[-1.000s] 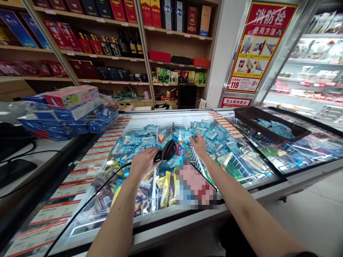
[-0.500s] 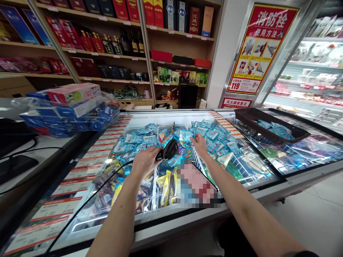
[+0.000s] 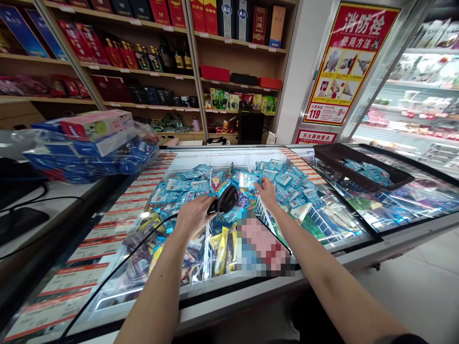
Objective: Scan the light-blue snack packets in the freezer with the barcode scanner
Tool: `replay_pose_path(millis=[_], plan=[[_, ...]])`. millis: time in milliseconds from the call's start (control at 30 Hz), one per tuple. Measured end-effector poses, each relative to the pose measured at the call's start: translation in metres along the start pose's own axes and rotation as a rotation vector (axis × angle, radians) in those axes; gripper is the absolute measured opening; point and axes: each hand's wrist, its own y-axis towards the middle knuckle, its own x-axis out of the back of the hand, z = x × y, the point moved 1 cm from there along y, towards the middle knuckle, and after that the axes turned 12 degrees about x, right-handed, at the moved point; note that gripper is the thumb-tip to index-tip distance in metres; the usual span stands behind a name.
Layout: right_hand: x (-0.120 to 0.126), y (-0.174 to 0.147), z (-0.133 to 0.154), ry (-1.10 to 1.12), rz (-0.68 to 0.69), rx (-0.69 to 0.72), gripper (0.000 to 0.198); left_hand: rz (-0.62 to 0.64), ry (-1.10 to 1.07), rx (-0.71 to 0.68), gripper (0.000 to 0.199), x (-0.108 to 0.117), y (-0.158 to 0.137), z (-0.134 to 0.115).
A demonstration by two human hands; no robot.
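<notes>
My left hand [image 3: 194,213] is closed around the handle of a black barcode scanner [image 3: 228,199], whose head points right and whose cable trails down to the lower left. My right hand [image 3: 266,191] pinches the right edge of a blue-and-white packet [image 3: 248,180], held just beyond the scanner head. Many similar blue packets [image 3: 284,178] lie spread over the freezer's glass top [image 3: 229,160], to the left and right of my hands. Yellow-wrapped goods [image 3: 219,246] show in the wire baskets beneath. A pixelated phone-like slab [image 3: 263,243] lies near the front edge, below my right hand.
A brown tray [image 3: 390,184] with more blue packets rests on the freezer at right. Plastic-wrapped boxes [image 3: 95,143] are stacked on the left counter. Price labels [image 3: 89,255] line the freezer's left side. Shelves [image 3: 143,71] stand behind, with a red fire-hydrant poster [image 3: 353,62] at right.
Both hands keep nearly the same place. The packet in my right hand shifts very slightly; the scanner stays in my left hand. The whole view moves a little.
</notes>
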Motion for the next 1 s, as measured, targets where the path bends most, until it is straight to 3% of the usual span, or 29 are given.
replay_pose_path(millis=[200, 467, 733, 1000], plan=[[0.004, 0.0, 0.007, 0.086, -0.008, -0.066, 0.029, 0.0, 0.012, -0.024, 0.037, -0.003, 0.0, 0.001], [-0.004, 0.002, -0.007, 0.107, -0.025, -0.018, 0.025, -0.005, 0.009, -0.057, 0.038, -0.003, 0.0, -0.001], [0.001, 0.002, -0.002, 0.01, 0.019, -0.04, 0.019, -0.017, -0.01, -0.071, 0.039, -0.005, 0.001, -0.001], [-0.005, 0.002, -0.013, 0.079, 0.001, -0.031, 0.023, 0.008, -0.003, -0.087, 0.036, -0.003, 0.001, -0.004]])
